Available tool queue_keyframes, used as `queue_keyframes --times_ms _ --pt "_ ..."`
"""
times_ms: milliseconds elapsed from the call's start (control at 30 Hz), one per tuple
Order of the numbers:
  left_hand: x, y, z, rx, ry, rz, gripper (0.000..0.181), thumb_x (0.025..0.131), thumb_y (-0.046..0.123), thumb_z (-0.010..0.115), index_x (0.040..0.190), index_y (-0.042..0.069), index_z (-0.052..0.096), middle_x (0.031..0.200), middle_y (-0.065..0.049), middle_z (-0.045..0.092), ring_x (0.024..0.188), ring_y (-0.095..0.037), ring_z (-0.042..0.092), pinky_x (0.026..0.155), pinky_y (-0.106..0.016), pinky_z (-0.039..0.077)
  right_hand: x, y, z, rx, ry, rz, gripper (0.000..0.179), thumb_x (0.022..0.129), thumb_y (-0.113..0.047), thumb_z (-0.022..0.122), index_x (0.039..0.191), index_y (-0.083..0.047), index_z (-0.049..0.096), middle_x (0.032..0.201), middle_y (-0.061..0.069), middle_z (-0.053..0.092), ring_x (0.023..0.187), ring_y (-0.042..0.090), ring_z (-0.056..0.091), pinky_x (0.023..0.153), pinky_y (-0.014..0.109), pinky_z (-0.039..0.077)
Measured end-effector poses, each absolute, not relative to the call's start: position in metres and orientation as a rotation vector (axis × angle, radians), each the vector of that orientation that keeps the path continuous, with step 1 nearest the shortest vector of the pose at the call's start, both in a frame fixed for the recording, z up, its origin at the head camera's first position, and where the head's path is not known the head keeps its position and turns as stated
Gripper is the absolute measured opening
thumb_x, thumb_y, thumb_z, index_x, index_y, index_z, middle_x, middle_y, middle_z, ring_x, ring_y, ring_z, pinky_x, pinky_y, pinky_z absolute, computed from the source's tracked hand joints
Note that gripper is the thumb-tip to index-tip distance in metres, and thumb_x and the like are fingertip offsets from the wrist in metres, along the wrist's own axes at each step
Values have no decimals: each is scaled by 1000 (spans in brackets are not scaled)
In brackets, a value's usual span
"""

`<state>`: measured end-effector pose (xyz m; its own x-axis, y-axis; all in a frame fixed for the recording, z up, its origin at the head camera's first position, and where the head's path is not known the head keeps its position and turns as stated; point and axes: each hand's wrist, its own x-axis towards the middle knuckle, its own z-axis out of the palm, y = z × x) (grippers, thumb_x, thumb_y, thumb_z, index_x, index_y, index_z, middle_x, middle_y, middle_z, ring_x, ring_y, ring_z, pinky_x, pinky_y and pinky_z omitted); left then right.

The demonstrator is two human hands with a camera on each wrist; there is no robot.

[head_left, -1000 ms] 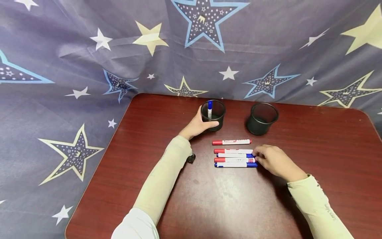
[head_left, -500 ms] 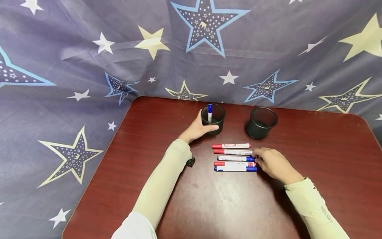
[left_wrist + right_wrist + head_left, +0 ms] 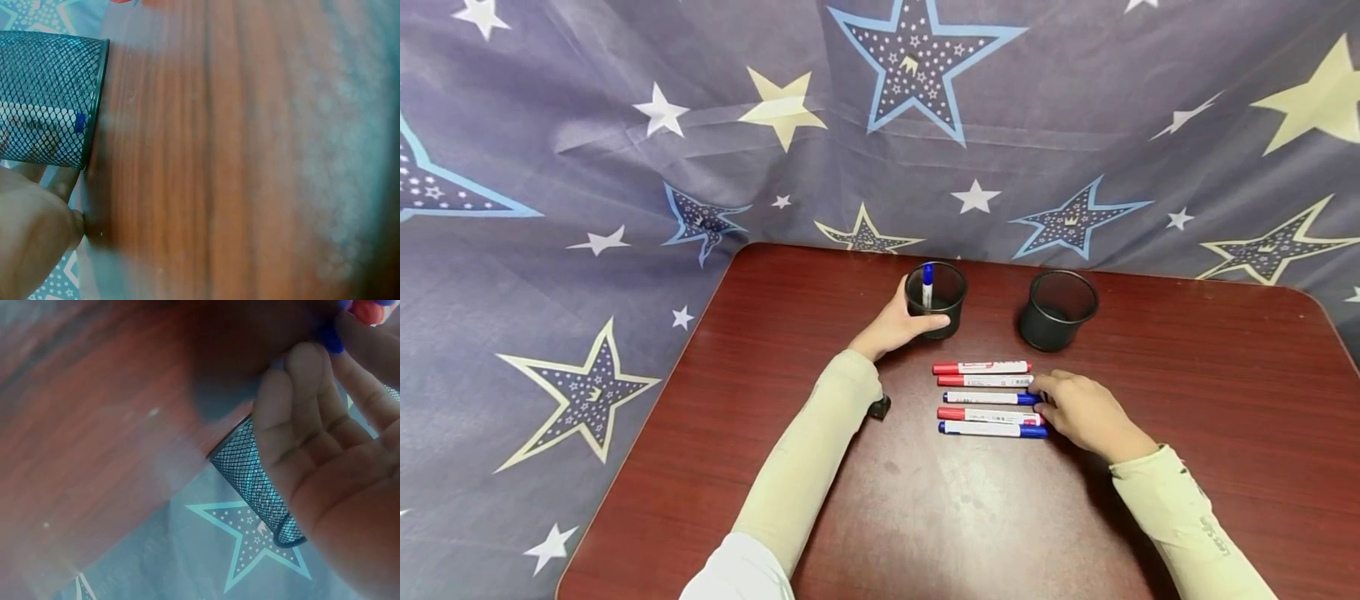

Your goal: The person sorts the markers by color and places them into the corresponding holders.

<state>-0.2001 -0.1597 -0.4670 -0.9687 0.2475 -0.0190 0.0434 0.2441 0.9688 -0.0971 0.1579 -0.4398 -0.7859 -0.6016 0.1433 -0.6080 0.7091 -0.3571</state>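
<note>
In the head view my left hand (image 3: 895, 323) grips the side of a black mesh pen cup (image 3: 951, 321), thumb across its near side. A marker with a blue end (image 3: 928, 275) stands inside it; the left wrist view shows this marker (image 3: 47, 117) through the mesh. My right hand (image 3: 1086, 412) pinches the blue cap end of a white-bodied marker (image 3: 988, 398) lying on the table. Two red-capped markers (image 3: 985, 381) lie beyond it. Another red-capped marker (image 3: 992, 416) and a blue-capped one (image 3: 981, 429) lie on the near side. Fingers partly hide the pinched blue cap (image 3: 331, 339).
A second black mesh cup (image 3: 1051, 321) stands to the right, behind the markers. Below my left wrist is a small black object (image 3: 879, 407). The brown table (image 3: 760, 333) ends at a star-patterned cloth (image 3: 842, 167).
The head view has tilted slightly. Gaps around the pinched blue marker have widened: the red one beyond sits farther from it, and the two near markers have shifted toward me. My left hand stays put.
</note>
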Motion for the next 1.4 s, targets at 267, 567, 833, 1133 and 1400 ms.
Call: queue_keyframes --times_ms 267,567,833,1133,1400 --pt "-200 -160 -468 268 2355 1811 89 81 25 87 149 17 30 136 -7 53 123 -20 51 107 -39 38 -98 161 -438 1048 -2888 680 20 81 -2 81 97 -6 70 86 -1 65 73 17 60 69 43 52" --pt "-200 -160 -468 274 2357 1820 88 81 23 87 149 16 31 136 -7 53 123 -20 51 108 -38 37 -99 169 -429 1051 -2922 783 17 83 -2 77 95 -9 67 81 -8 61 71 11 56 66 38 50" --pt "-199 -158 -466 277 2348 1827 89 81 22 87 149 15 30 136 -8 53 122 -20 51 107 -37 38 -97 168 -414 1011 -2913 974 20 83 -2 75 95 -13 64 79 -12 61 71 5 58 64 32 51" --pt "-199 -159 -467 264 2344 1826 88 81 24 87 148 17 31 135 -7 54 123 -20 52 107 -39 38 -96 161 -398 987 -2818 1185 22 85 -4 76 96 -18 64 82 -13 63 74 6 60 64 28 51" --pt "-201 -159 -469 280 2332 1835 89 81 23 87 149 17 30 135 -8 54 123 -20 52 107 -38 38 -96 152 -381 983 -2742 1365 23 88 -2 75 101 -18 65 90 -9 66 82 11 65 72 26 55"
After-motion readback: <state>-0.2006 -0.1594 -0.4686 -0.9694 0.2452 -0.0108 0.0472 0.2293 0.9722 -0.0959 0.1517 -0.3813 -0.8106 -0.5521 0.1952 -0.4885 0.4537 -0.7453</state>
